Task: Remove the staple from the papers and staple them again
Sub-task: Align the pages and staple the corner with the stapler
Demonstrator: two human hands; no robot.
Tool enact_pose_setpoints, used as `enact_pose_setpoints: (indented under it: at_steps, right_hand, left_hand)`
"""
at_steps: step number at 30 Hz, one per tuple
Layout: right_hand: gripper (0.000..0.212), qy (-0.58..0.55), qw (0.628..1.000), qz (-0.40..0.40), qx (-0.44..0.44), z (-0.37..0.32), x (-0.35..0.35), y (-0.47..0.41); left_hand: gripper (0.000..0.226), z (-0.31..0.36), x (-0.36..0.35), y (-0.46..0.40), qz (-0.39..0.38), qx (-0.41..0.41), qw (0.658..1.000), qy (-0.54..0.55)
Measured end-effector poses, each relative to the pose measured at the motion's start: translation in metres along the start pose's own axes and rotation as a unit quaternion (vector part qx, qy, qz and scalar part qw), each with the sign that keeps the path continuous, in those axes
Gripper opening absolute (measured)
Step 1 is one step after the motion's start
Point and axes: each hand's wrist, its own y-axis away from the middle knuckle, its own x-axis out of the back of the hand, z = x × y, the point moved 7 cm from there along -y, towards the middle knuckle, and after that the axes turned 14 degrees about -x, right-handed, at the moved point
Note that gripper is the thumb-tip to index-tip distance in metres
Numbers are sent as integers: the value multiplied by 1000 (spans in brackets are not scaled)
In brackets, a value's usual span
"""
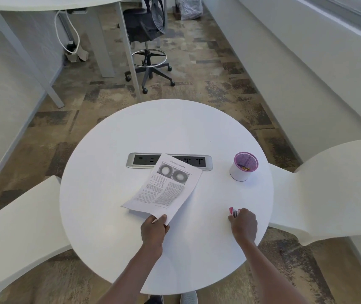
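At frame centre on a round white table (109, 238), the left hand (154, 227) pinches the near corner of the papers (166, 185), long axis running toward upper right. The right hand (244, 222), lower right, fingers curled around a small pink-and-white tool (233, 212).

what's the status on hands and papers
Left hand pinching papers at near corner. Right hand closed on small pink tool. Cup clear to the right.

Round white table (113, 150), power strip (144, 160) set in its centre. Stapled papers (166, 187) overlap strip's near edge, nr corner lifted. White-purple cup (241, 170) right of strip.
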Motion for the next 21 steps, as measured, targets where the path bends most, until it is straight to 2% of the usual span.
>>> enact_pose_setpoints:
  at_steps: [9,13,15,17,21]
  right_hand:
    - [24,22,999,-21,11,-20,-8,-17]
    - [35,20,1000,-7,-5,-27,-5,-13]
    - [39,33,999,20,10,-40,-3,-5]
    - [38,35,997,33,61,-63,-3,5]
    - [53,0,986,3,164,-116,-9,28]
  left_hand:
    - [19,44,13,0,-5,-120,987,-107]
    - [18,68,15,-9,-25,-168,968,-184]
    - [25,79,14,-16,-36,-200,947,-248]
    - [35,95,12,-19,-43,-257,921,-289]
    - [39,144,5,-10,-42,-425,844,-325]
